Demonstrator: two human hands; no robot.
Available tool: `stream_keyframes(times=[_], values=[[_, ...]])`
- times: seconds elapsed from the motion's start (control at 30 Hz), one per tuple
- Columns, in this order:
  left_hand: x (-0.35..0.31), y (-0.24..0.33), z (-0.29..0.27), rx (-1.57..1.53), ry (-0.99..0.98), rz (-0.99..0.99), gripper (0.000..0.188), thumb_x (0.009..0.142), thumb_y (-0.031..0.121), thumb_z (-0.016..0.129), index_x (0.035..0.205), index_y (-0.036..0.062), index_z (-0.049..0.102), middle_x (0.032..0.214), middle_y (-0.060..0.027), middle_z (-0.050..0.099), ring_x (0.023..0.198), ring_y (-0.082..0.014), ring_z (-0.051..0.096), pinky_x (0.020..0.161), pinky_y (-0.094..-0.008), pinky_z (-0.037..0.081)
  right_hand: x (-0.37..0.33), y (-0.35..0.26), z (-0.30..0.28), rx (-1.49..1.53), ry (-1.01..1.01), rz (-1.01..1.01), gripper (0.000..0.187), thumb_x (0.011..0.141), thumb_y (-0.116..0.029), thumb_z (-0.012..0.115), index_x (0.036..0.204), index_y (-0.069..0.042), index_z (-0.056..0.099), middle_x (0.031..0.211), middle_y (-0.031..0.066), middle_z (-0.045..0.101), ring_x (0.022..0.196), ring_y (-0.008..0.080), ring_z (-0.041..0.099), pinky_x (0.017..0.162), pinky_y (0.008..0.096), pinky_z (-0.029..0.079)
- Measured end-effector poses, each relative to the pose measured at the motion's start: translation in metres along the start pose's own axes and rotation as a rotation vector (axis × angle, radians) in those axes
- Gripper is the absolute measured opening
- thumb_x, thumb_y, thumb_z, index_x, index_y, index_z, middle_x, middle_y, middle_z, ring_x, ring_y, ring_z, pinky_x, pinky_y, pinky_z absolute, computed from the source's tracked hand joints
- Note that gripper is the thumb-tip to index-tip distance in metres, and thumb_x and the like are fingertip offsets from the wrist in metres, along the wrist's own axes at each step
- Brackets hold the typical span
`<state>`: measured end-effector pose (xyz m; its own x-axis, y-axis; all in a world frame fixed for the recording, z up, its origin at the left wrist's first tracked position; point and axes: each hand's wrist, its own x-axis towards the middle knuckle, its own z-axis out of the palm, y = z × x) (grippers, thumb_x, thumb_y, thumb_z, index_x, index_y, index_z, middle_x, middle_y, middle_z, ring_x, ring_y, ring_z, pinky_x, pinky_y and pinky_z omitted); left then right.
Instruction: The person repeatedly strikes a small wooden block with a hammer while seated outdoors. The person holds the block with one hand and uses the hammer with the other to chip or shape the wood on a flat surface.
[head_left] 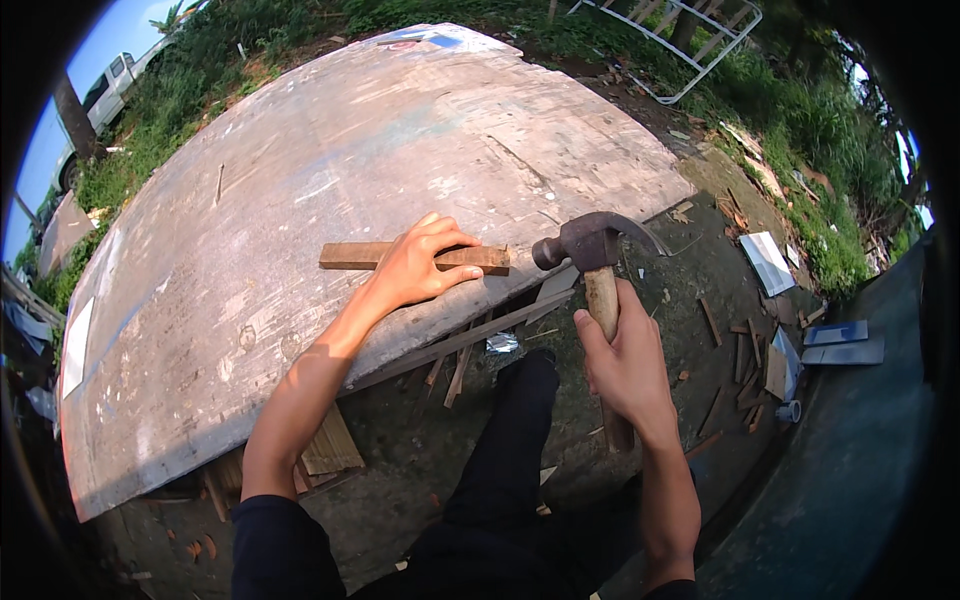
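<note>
A short block of brown wood (pixel 346 256) lies flat near the front right edge of the large, worn tabletop (pixel 300 130). My left hand (pixel 418 262) is wrapped over the block, fingers across its top and thumb along the near side. A small point stands up at the block's right end, too small to make out. In my right hand (pixel 630 355) is a claw hammer (pixel 592 243), gripped closed around its wooden handle. The hammer's head is raised just right of the block, apart from it, striking face toward the block and claw pointing right.
A thin stick (pixel 219 183) lies on the tabletop's left part. Wood scraps (pixel 748 365) and blue-white pieces (pixel 843 345) litter the dark ground at right. A white metal frame (pixel 690 75) stands beyond the table; a vehicle (pixel 110 90) is at far left.
</note>
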<state>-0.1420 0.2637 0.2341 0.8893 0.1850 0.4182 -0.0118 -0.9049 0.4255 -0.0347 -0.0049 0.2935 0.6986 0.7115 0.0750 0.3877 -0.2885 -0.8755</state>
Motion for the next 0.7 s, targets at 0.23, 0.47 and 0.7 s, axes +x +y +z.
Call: stream_keyframes(times=[0.23, 0.47, 0.7], values=[[0.0, -0.001, 0.004, -0.034, 0.051, 0.002, 0.041, 0.074, 0.03, 0.083, 0.104, 0.0048, 0.072, 0.084, -0.0072, 0.059, 0.085, -0.0257, 0.053, 0.076, -0.0371, 0.046, 0.034, -0.015, 0.017, -0.166, 0.084, -0.38, 0.03, 0.085, -0.001, 0.056, 0.109, 0.006, 0.038, 0.071, 0.0323, 0.06, 0.071, 0.0527, 0.06, 0.061, 0.0574, 0.044], [0.0, -0.005, 0.004, -0.045, 0.021, -0.032, 0.043, 0.071, 0.034, 0.084, 0.101, 0.0047, 0.072, 0.087, -0.0078, 0.062, 0.088, -0.0269, 0.056, 0.078, -0.0388, 0.048, 0.061, -0.039, 0.0, -0.335, -0.087, -0.186, 0.025, 0.085, -0.005, 0.056, 0.103, 0.005, 0.043, 0.075, 0.0333, 0.061, 0.076, 0.0529, 0.061, 0.069, 0.0556, 0.046], [0.001, -0.012, 0.008, -0.045, 0.053, 0.028, 0.046, 0.07, 0.035, 0.085, 0.099, 0.0019, 0.072, 0.086, -0.009, 0.063, 0.085, -0.027, 0.056, 0.076, -0.0383, 0.047, 0.047, -0.045, 0.018, -0.365, -0.074, -0.141, 0.031, 0.085, -0.006, 0.056, 0.109, 0.009, 0.042, 0.074, 0.0352, 0.06, 0.079, 0.0532, 0.062, 0.068, 0.0544, 0.047]])
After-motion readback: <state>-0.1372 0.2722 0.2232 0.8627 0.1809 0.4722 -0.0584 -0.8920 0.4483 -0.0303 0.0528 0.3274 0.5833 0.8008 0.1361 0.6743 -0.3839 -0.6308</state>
